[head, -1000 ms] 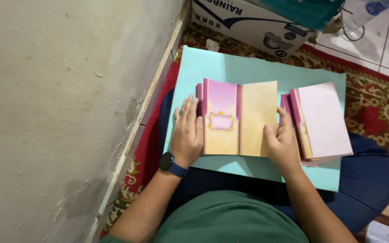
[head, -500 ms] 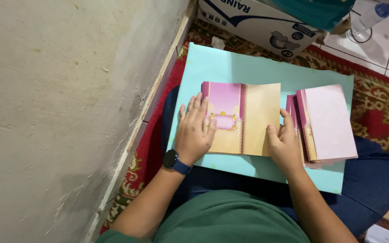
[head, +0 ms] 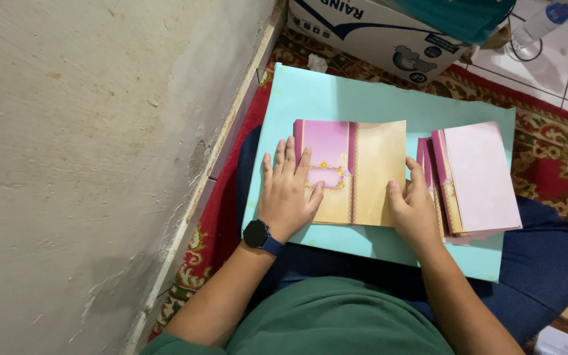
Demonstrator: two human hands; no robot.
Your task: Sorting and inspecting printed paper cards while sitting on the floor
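A pale turquoise board [head: 376, 98] lies across the person's lap, and on it, under the fingers of both hands, is an opened pink and tan card [head: 356, 167] with a gold oval frame printed on its pink half. The left hand [head: 288, 190] lies flat on that pink half, fingers spread and pointing away from the body, thumb touching the frame; a dark watch [head: 260, 235] sits on the wrist. The right hand [head: 414, 204] presses the card's tan right edge with fingers loosely curled, gripping nothing. Just beyond its fingers, to the right, rests a stack of like cards [head: 474, 181]. Past all the fingertips stands a white cardboard box [head: 376, 36] on patterned red carpet [head: 560, 158]; a plastered wall [head: 87, 164] rises left of the left hand
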